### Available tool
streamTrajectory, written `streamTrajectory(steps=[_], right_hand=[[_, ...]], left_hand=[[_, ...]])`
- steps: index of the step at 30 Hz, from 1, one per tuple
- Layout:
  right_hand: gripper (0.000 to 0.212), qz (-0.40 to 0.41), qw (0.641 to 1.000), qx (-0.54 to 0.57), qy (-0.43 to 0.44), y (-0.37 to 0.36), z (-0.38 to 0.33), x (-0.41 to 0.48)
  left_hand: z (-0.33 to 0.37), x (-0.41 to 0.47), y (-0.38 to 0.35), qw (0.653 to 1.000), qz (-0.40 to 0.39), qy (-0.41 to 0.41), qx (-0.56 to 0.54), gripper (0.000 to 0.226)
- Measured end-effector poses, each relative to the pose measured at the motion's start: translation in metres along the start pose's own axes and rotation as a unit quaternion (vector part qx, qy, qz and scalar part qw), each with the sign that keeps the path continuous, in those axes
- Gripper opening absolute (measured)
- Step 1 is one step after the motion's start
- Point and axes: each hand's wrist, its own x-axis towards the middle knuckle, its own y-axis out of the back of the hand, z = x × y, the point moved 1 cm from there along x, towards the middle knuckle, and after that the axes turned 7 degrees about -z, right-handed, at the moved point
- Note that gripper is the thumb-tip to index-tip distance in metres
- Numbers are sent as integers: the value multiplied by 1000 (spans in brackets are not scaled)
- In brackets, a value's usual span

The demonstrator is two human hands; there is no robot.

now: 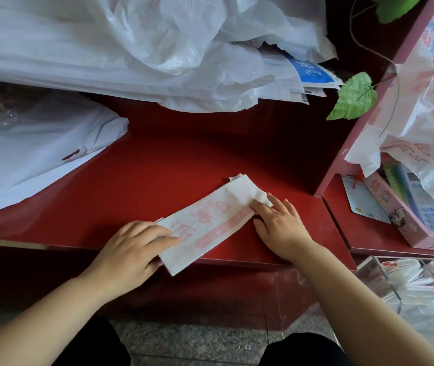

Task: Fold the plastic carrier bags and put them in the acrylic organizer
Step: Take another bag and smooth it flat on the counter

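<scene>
Slippage is our main worry here. We have the folded carrier bag (pixel 205 223) lying as a long strip on the red worktop (pixel 157 167), its near end hanging just past the worktop's front edge. Our left hand (pixel 131 247) pinches that near end, thumb under and fingers on top; our right hand (pixel 279 223) lies spread and flat, fingertips pressing the far end where the handles bunch up. If either hand lifts too soon, we judge the slick film would spring open and the creases go. The acrylic organizer (pixel 395 294) sits low, right of our right hand, already holding folded bags.
</scene>
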Motion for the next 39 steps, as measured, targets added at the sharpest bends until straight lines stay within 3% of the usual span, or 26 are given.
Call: streamTrajectory(steps=[1,4,10,14,19,22,25,28,30,32,34,39], right_hand=[[47,-18,1000,-3,15,0,-6,9],[50,-44,998,-9,38,-3,-23,26],[76,75,979,109,154,-10,-41,-5],[63,78,972,77,206,-28,-45,-34],[32,151,965,142,161,-35,-43,-41],[30,183,953,177,166,-38,-39,-45],[29,204,941,203,179,-34,-36,-50],[38,188,947,219,140,-25,-38,-51],[41,130,960,234,84,-17,-40,-49],[36,89,965,247,24,-10,-38,-42],[44,78,961,263,-29,-1,-40,-33],[45,64,937,335,-78,7,-39,-3]], left_hand=[[2,-1,0,1000,28,-10,7,43],[6,-3,-3,997,79,-9,20,40],[24,2,-1,994,97,30,-46,32],[45,12,3,990,130,2,-62,26],[68,23,12,975,148,12,-163,23],[61,18,7,971,106,60,-207,60],[46,14,-7,968,33,109,-223,74],[41,20,-16,978,33,127,-160,48],[42,25,-17,978,68,138,-144,44],[44,31,-15,967,85,163,-179,42],[47,34,-10,946,101,212,-224,38],[49,42,-13,910,148,307,-234,10]])
